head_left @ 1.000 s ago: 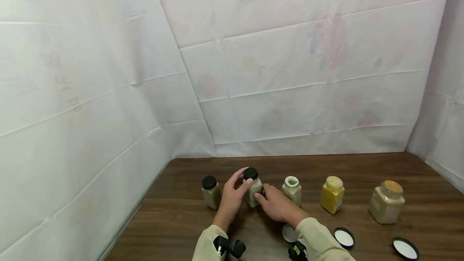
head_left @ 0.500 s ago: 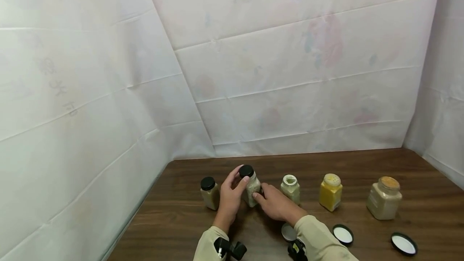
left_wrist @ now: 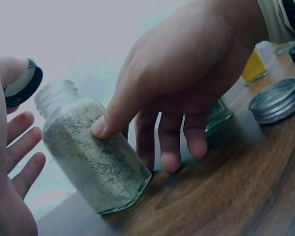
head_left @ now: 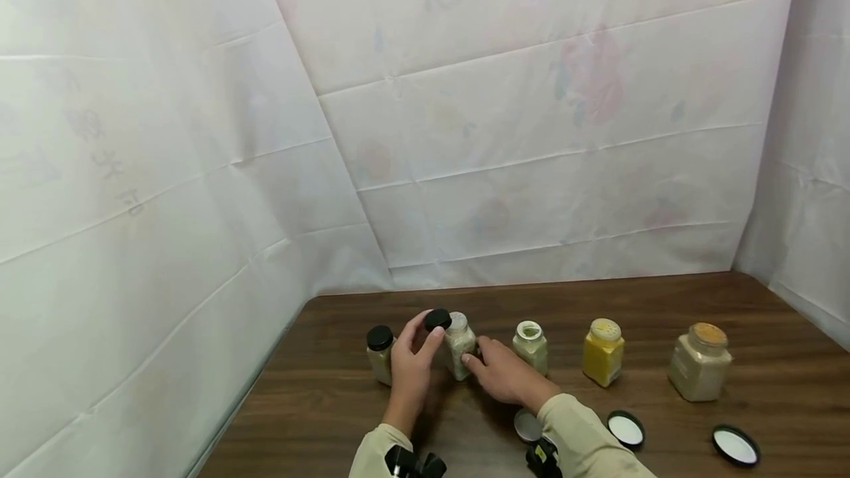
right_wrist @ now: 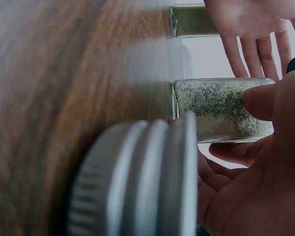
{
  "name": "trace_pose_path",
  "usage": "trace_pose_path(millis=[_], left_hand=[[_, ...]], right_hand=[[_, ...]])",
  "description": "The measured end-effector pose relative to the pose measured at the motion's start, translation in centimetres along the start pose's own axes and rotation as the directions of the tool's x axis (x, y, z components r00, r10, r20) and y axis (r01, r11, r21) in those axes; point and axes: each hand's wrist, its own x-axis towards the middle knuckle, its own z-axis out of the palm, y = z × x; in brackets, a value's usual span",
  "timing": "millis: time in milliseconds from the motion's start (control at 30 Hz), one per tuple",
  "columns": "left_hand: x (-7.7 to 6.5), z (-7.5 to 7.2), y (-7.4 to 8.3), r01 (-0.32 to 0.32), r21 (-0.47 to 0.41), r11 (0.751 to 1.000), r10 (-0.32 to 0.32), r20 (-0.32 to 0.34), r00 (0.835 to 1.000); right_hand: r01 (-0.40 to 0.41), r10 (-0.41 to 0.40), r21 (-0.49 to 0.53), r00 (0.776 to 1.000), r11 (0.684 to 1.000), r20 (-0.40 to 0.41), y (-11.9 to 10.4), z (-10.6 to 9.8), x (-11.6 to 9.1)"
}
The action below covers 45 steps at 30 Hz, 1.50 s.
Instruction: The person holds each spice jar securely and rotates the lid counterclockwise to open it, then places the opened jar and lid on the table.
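A glass spice jar point(left_wrist: 95, 152) of pale seasoning with dark green flecks stands on the table, its threaded neck uncovered. My right hand point(head_left: 506, 372) grips the jar's body, thumb on the near face. To the left of the neck, my left hand point(head_left: 413, 371) pinches a black lid point(head_left: 437, 319), held in the air apart from the jar. In the left wrist view the lid's pale inside shows beside the neck. Just left of my left hand a second jar point(head_left: 379, 360) wears its black lid and is partly covered by that hand.
Rightward stand an uncapped pale green jar point(head_left: 530, 349), a yellow jar point(head_left: 603, 356) and a larger beige jar point(head_left: 700, 364). In front lie a silver lid point(head_left: 527, 426) and two dark-rimmed lids, one point(head_left: 626, 430) nearer and another point(head_left: 736, 446) farther right. White sheeting point(head_left: 531, 131) hangs behind the table.
The black lid has come off the speckled jar and moved left with my left hand, baring the jar's top. My right hand still holds the jar in place.
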Motion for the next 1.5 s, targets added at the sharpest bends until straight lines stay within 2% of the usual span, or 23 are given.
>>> trace_pose_path(millis=[100, 200, 367, 467, 700, 900, 1033, 1300, 1500], left_hand=[[-0.4, -0.4, 0.1, -0.009, 0.034, 0.999, 0.009, -0.016, 1.000], [-0.5, -0.7, 0.2, -0.007, 0.052, 0.999, 0.008, -0.009, 1.000], [-0.4, -1.2, 0.4, -0.015, 0.042, 0.999, 0.016, -0.016, 1.000], [-0.6, -1.8, 0.4, -0.020, 0.020, 1.000, 0.020, -0.015, 1.000], [-1.3, -2.4, 0.6, -0.023, -0.008, 1.000, 0.023, 0.063, 0.998], [-1.2, -2.5, 0.8, -0.016, -0.089, 0.996, 0.031, 0.161, 0.987], [-1.2, -2.6, 0.9, 0.001, -0.117, 0.993, 0.020, 0.181, 0.983], [-1.4, -2.8, 0.9, 0.018, -0.098, 0.995, 0.005, 0.232, 0.973], [-1.6, -3.0, 0.9, 0.020, -0.027, 0.999, -0.012, 0.263, 0.965]], right_hand=[[0.003, -0.003, 0.006, 1.000, 1.000, 0.017, 0.1, 0.1, 0.0], [0.009, -0.009, 0.010, 1.000, 1.000, 0.001, 0.2, 0.0, -0.2], [0.008, -0.009, -0.006, 0.999, 1.000, -0.033, 0.3, -0.2, -0.3], [0.015, -0.015, -0.005, 1.000, 1.000, -0.025, 0.2, 0.1, -0.2], [0.018, -0.018, 0.006, 1.000, 1.000, -0.011, 0.1, 0.3, -0.2], [0.021, -0.021, 0.002, 1.000, 1.000, -0.006, 0.0, 0.0, 0.0], [0.011, -0.011, 0.012, 1.000, 1.000, 0.009, 0.0, -0.1, 0.0], [0.030, -0.030, -0.009, 0.999, 1.000, -0.034, 0.1, 0.2, -0.1], [0.044, -0.044, -0.007, 0.998, 0.999, -0.033, 0.2, 0.3, 0.0]])
